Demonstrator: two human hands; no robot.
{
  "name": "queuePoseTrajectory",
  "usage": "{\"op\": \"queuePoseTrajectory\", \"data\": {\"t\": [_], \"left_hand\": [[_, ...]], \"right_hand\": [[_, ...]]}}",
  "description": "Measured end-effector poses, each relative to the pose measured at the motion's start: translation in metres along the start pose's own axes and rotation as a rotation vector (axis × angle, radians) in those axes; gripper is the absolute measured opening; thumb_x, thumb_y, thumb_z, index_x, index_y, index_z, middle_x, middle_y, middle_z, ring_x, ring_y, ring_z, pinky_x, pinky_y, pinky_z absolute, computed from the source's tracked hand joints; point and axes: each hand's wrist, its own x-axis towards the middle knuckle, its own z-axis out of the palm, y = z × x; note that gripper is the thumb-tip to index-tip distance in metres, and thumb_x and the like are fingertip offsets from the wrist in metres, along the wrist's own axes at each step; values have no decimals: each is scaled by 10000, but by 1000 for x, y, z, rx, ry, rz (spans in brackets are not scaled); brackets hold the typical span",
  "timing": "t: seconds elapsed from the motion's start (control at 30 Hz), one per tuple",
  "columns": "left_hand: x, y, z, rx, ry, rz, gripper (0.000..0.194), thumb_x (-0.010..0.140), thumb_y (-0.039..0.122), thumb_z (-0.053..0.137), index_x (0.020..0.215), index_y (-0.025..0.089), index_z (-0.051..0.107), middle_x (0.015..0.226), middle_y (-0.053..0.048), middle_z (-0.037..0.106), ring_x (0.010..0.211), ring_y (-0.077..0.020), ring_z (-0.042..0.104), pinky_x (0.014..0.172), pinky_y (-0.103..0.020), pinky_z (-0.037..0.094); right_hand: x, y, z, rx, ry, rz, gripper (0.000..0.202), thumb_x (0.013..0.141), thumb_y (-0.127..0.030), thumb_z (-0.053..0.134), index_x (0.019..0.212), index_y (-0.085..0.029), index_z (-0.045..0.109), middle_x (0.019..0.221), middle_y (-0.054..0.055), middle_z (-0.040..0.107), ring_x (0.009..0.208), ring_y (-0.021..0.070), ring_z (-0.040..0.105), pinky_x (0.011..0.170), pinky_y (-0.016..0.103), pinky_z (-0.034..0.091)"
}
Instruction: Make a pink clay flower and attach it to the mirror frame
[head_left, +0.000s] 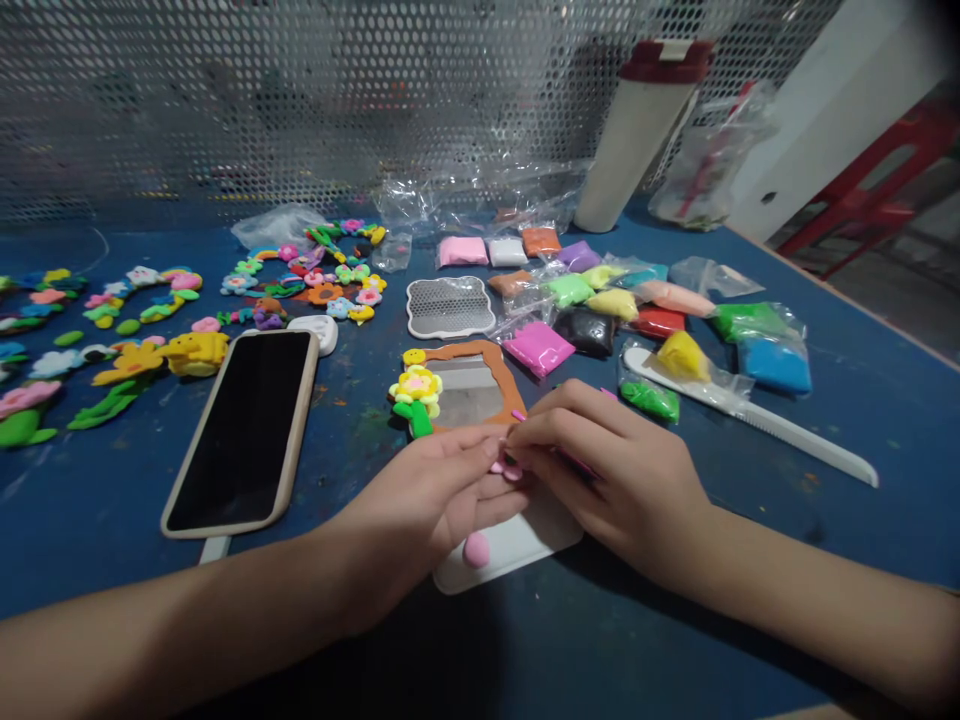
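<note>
My left hand (457,480) is turned palm up, its thumb and fingers closed on a small pink clay piece (511,468). Pressed close over it, my right hand (607,470) has its fingertips pinched at the same piece. A thin magenta stick (518,415) pokes out by the right fingers; most of it is hidden. Under the hands lies a white board (487,570) with a pink clay ball (476,549) on it. Just beyond, a mirror frame (491,358) is partly covered in brown clay, with a yellow clay flower (416,388) at its left side.
A phone (244,430) lies left, near several clay-decorated pieces (142,300). Clay packets (540,347) spread at centre right, with a white serrated knife (810,445). A white-framed mirror (450,307) lies further back. A tumbler (637,140) stands by the perforated metal panel (300,100).
</note>
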Motion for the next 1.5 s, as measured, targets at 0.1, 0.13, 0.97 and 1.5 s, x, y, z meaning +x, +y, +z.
{"op": "queuePoseTrajectory", "data": {"t": [0.1,0.13,0.97,1.5], "left_hand": [[2,0,-1,2,-21,13,228,923,130,440,1059,75,615,971,-121,684,932,-171,653,960,-314,420],[2,0,-1,3,-20,13,225,920,131,447,1057,77,616,970,-119,684,934,-171,652,969,-315,413],[0,0,-2,-7,-25,10,195,901,133,475,1020,101,625,953,-103,666,979,-183,627,999,-331,375],[-1,0,-6,-71,-26,33,305,926,248,457,1143,70,575,1253,-181,586,1151,-248,564,1042,-367,367]], "right_hand": [[0,0,-1,-13,19,-4,158,889,-96,481,797,-164,591,767,37,585,703,132,547,620,245,463],[1,0,-1,-18,15,-3,153,887,-98,486,795,-160,592,766,38,585,700,131,546,617,243,461],[-2,-1,-4,-38,-2,4,161,886,-89,471,816,-159,598,773,52,587,711,149,539,630,268,455],[6,22,-41,-226,31,108,83,832,-144,568,767,-188,596,752,34,611,672,164,592,585,284,457]]}}
